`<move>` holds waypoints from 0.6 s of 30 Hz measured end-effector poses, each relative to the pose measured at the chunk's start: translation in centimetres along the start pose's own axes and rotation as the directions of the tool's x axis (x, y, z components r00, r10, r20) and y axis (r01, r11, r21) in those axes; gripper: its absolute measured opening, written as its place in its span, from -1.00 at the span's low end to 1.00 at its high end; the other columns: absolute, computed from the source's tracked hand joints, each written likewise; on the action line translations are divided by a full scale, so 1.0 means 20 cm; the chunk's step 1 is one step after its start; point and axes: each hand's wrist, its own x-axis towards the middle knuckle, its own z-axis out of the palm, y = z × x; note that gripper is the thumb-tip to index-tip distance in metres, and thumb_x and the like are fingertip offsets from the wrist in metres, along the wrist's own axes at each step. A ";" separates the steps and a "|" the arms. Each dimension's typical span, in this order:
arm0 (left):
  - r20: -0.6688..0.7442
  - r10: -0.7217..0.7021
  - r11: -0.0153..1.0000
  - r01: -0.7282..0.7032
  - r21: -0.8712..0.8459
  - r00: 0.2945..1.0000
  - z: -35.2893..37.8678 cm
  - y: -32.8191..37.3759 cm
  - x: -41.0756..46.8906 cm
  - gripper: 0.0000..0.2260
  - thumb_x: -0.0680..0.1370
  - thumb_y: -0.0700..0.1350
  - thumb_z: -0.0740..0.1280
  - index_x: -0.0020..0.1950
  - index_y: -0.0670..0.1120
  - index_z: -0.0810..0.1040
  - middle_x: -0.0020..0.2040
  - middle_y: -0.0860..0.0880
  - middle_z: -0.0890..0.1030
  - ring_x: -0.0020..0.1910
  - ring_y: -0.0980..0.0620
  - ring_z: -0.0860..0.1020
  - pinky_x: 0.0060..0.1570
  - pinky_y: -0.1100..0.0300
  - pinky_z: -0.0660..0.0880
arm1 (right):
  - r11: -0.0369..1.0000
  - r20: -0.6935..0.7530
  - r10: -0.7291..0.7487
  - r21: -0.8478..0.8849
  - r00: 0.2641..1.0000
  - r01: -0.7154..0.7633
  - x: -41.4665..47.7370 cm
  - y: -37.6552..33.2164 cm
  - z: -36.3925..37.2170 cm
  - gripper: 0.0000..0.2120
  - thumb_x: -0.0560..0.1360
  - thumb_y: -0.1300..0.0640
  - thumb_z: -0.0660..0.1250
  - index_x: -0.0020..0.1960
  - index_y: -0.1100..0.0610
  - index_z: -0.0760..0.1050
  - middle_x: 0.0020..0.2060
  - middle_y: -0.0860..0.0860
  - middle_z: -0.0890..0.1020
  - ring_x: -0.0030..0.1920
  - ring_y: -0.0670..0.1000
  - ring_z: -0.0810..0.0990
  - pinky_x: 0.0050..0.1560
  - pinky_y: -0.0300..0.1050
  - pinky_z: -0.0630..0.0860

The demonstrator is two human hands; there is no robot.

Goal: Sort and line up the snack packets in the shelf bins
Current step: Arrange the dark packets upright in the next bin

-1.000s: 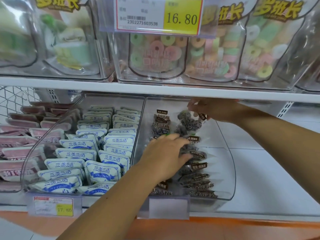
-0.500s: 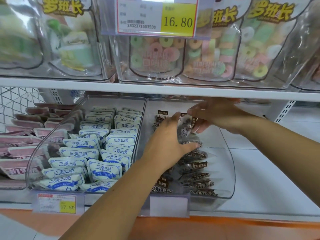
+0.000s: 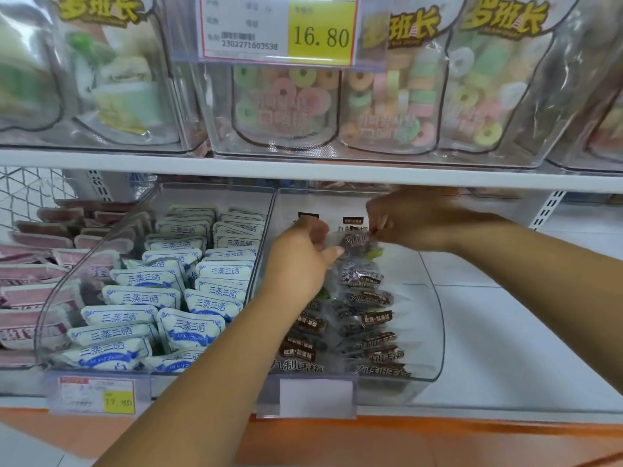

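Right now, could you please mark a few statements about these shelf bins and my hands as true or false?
1. The left hand and right hand both hold one dark packet at the back of the right bin. True.
2. The left bin holds dark packets. False: it holds white-and-blue packets.
3. The upper price tag reads 16.80. True.
4. The right bin's front label shows a yellow price. False: it is blank white.
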 end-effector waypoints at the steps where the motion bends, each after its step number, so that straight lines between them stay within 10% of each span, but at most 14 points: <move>1: -0.002 0.017 0.999 -0.017 0.038 1.000 0.00 0.00 -0.01 -0.80 0.48 -0.04 0.46 0.01 -0.01 0.49 -0.05 0.08 0.60 -0.12 0.12 0.58 -0.16 0.29 0.49 | 0.997 0.068 -0.008 -0.077 0.998 0.013 0.00 -0.01 0.02 -0.93 0.50 0.03 0.36 -0.09 -0.04 0.47 -0.09 -0.09 0.58 0.01 0.02 0.55 0.04 -0.05 0.50; 7: 0.212 0.017 0.968 -0.070 0.243 0.977 0.00 0.00 -0.09 -0.91 0.45 0.06 0.47 -0.16 0.14 0.58 -0.14 0.17 0.58 -0.18 0.22 0.52 -0.15 0.23 0.49 | 0.996 0.312 0.052 -0.080 0.948 -0.028 0.03 -0.08 0.04 -0.27 0.37 -0.16 0.46 0.44 -0.10 0.23 0.26 -0.03 0.45 0.21 0.04 0.46 0.17 -0.04 0.45; 14: 0.344 0.035 0.933 -0.154 0.325 0.938 0.00 -0.03 -0.11 -0.42 0.44 0.09 0.47 0.42 0.07 0.41 0.30 0.05 0.47 0.21 0.05 0.47 0.25 0.08 0.43 | 0.992 -0.017 -0.093 -0.092 0.996 0.091 0.09 -0.01 0.12 -0.73 0.48 0.25 0.29 0.00 -0.05 0.29 0.06 -0.01 0.43 -0.12 0.09 0.47 -0.16 -0.01 0.43; 18: 0.336 0.066 0.936 -0.175 0.306 0.940 0.00 -0.04 -0.10 -0.51 0.48 0.04 0.44 0.39 0.05 0.44 0.29 0.03 0.49 0.21 0.06 0.48 0.26 0.09 0.43 | 0.946 0.164 -0.175 -0.245 0.971 0.212 0.06 -0.01 0.13 -0.65 0.50 0.28 0.24 -0.03 -0.19 0.52 0.35 -0.07 0.37 0.27 0.07 0.40 0.04 -0.16 0.40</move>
